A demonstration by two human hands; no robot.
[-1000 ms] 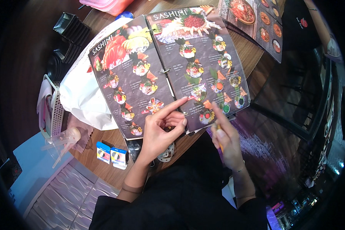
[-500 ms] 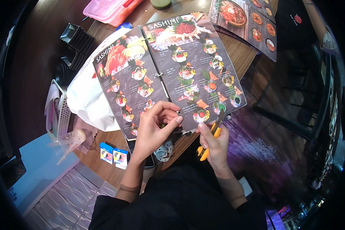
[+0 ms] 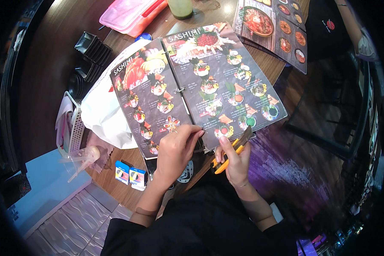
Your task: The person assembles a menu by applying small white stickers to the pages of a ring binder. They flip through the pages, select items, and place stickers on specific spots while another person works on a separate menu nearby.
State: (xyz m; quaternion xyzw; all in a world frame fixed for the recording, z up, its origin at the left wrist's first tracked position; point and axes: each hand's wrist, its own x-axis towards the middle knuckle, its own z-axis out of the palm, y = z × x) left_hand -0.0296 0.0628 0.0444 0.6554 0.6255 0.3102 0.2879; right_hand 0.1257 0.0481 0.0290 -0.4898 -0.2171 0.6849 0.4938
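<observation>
An open ring-bound menu (image 3: 187, 77) with dark food-photo pages lies tilted on the table. My left hand (image 3: 175, 151) is over its lower middle, fingers curled and pinched at the inner lower corner of the right page. Whatever is between those fingertips is hidden. My right hand (image 3: 237, 164), by the lower edge of the right page, is closed round a yellow-and-black handled tool (image 3: 230, 160). Its flat, grey, blade-like end points up and right, over the page corner. Metal rings (image 3: 180, 90) show along the spine; the lowest part is hidden by my left hand.
Two small blue-and-white boxes (image 3: 130, 175) and a white coiled strip (image 3: 185, 172) lie near me. A white bag (image 3: 102, 113) and a perforated basket (image 3: 75, 128) are left. Behind are a pink-lidded container (image 3: 130, 17), a green drink (image 3: 180, 9) and another menu (image 3: 271, 30). A person stands far right.
My left hand has turned knuckles-up, its fingertips dipping to the page corner. The tool in my right hand has tilted further over. The menu appears slightly lower and to the right in view.
</observation>
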